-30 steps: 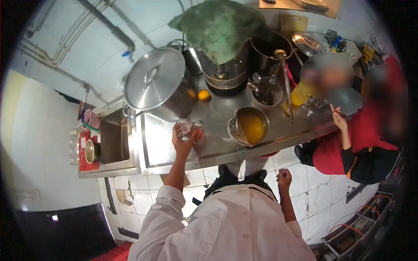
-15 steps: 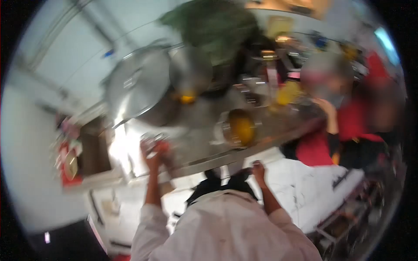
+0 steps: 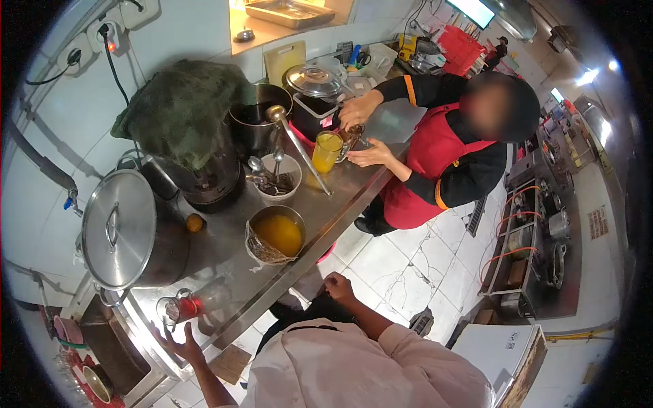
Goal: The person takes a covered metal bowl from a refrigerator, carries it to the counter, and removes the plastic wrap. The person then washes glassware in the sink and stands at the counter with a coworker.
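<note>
My left hand [image 3: 179, 344] is open at the lower left, fingers spread, just short of a clear glass mug [image 3: 169, 310] on the steel counter [image 3: 224, 272]. Red colour shows through or beside the mug. My right hand [image 3: 339, 288] hangs in front of my body past the counter's edge, fingers curled in, with nothing visible in it. A bowl of orange-yellow liquid [image 3: 279, 234] with plastic wrap at its side stands nearest that hand. A large lidded pot [image 3: 119, 228] stands behind the mug.
A co-worker in a red apron [image 3: 422, 183] handles a glass [image 3: 350, 139] beside a jug of yellow drink [image 3: 327, 151]. A white bowl of spoons [image 3: 277, 178], a ladle [image 3: 299, 146], a dark pot [image 3: 260, 112] and a cloth-covered container [image 3: 204, 177] crowd the counter. A sink [image 3: 112, 353] lies left.
The view has swung right and steadied. My left hand, earlier at the glass mug, is now apart from it with fingers spread. My right hand still hangs beside the counter.
</note>
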